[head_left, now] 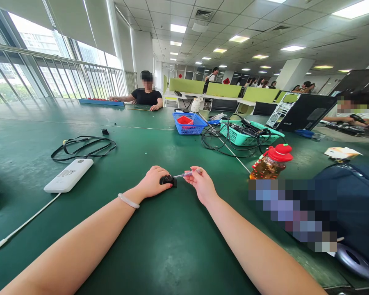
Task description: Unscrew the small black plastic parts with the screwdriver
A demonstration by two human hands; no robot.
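My left hand, with a pale bangle on its wrist, is closed around a small black block-like part on the green table. The part's exact kind is too small to tell. In my right hand is a screwdriver with a clear handle, pinched between the fingers. Its thin metal shaft points left, and the tip meets or nearly meets the top of the black part. My fingers hide some of the part and of the handle.
To the left lie a white power bank and a coiled black cable. Ahead stand a blue basket and a green basket with cables. A red-capped bottle and a dark bag are at right. A person sits across.
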